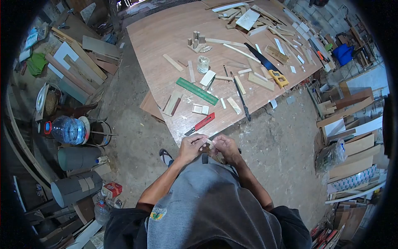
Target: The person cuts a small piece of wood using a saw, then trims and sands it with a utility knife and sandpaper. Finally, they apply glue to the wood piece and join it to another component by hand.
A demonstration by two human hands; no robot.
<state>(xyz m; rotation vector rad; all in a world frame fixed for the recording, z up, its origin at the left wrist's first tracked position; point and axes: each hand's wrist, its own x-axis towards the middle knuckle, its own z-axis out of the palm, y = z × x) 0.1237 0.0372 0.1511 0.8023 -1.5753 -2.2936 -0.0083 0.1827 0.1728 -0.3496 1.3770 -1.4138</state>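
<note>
My left hand [192, 148] and my right hand [226, 147] meet in front of my body, just off the near corner of the table. Between their fingertips is a small pale strip [209, 142], pinched from both sides; its material is too small to make out. Closest to my left hand lies a red utility knife [204, 121] on the table. Beyond it are a small pale wooden block [200, 109], a green ruler [197, 91] and a wooden block with a dark edge [172, 103].
The wooden table [153, 37] also carries a handsaw with a yellow handle [278, 77], a thin dark file-like tool [240, 89], a glass jar [203, 64] and a heap of offcuts [248, 18]. Left on the floor side stands a water bottle [68, 130]. Boards [356, 145] lean at right.
</note>
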